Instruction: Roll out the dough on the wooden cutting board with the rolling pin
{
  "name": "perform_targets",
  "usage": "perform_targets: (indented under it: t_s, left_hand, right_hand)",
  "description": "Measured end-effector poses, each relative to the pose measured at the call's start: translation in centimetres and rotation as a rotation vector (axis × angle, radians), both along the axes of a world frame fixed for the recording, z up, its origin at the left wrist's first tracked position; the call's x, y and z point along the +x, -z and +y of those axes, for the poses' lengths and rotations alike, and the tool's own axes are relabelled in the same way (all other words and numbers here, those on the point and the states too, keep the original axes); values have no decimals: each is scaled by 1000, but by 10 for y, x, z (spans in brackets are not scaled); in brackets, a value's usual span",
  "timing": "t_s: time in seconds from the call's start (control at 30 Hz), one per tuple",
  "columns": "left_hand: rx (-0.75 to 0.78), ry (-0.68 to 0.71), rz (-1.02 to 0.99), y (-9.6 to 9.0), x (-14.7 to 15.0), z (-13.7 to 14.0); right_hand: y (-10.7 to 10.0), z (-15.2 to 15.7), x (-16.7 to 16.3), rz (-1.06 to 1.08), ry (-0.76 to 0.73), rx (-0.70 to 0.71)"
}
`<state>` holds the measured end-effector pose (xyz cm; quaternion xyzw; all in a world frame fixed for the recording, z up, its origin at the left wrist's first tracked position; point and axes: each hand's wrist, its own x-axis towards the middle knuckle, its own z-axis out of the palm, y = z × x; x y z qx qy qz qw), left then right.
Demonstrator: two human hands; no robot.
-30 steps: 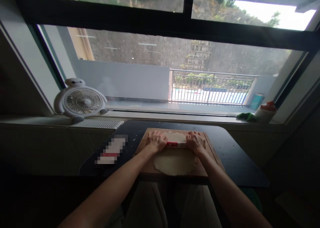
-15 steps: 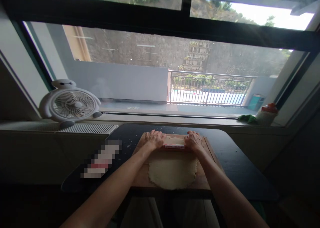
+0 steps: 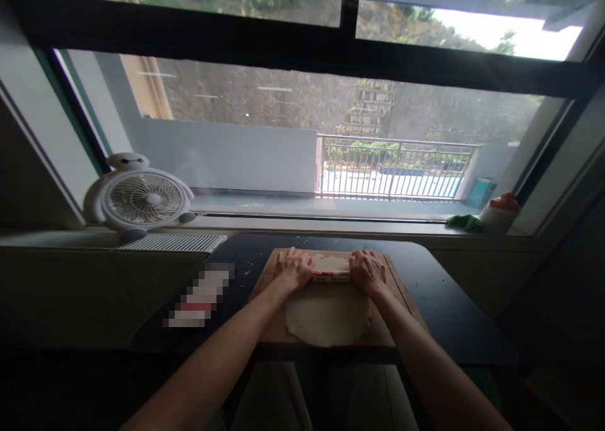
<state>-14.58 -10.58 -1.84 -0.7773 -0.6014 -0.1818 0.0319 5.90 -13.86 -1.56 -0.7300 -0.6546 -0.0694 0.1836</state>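
Observation:
A rolling pin with a red and white printed band lies crosswise on a sheet of pale dough. My left hand grips the pin's left part, fingers curled over it, and my right hand does the same on the right. Both pin ends are hidden under my hands. The dough is flat with an uneven edge; most of it spreads on my side of the pin, and a smaller part shows beyond it. Under the dough is a wooden board.
The board sits on a dark table with white specks at its left. A blurred-out flat item lies left of the board. On the window ledge stand a white fan, a green cloth and a white bottle with an orange top.
The rolling pin has turned, so a different part of its printed band shows. Both hands remain on it and have shifted slightly. The camera view has moved a little.

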Motion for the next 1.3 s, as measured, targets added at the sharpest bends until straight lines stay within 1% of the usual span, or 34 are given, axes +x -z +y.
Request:
perform_targets:
  t_s: [0.13,0.2,0.27,0.33,0.4,0.47,0.57,0.7,0.77,0.83,0.93,1.17,1.23,1.3]
  left_hand:
    - [-26,-48,5,1,9,48]
    - [-43,-76,4,1,14,66]
    - [-57,-85,9,1,16,76]
    - [-64,-79,16,0,17,77]
    - [-64,-69,25,-1,17,68]
    - [-57,-57,36,-2,17,51]
    - [-35,-39,50,-1,17,16]
    - [6,1,54,3,13,-29]
    - [25,13,54,4,11,-40]
    - [38,14,56,5,10,-40]
    - [44,9,58,4,12,-20]
    - [-1,-34,8,4,20,63]
    - [-14,-40,-4,4,21,77]
    - [-23,-42,-8,4,21,81]
  right_hand:
    - [-4,47,3,13,14,-22]
    - [-4,65,4,12,17,-32]
    - [-3,75,3,8,14,-38]
    - [-2,75,2,6,1,-36]
    - [-3,67,1,8,-24,-34]
    - [-3,51,-1,11,-47,-36]
    - [-1,17,-5,3,-63,-29]
    - [4,-27,-12,-15,-69,16]
    - [5,-37,-15,-18,-74,34]
    - [5,-38,-15,-15,-74,42]
    - [4,-19,-13,-3,-67,35]
    - [-3,54,-3,27,-28,-25]
    - [-5,67,-1,33,-17,-45]
    - [-5,71,0,34,-11,-63]
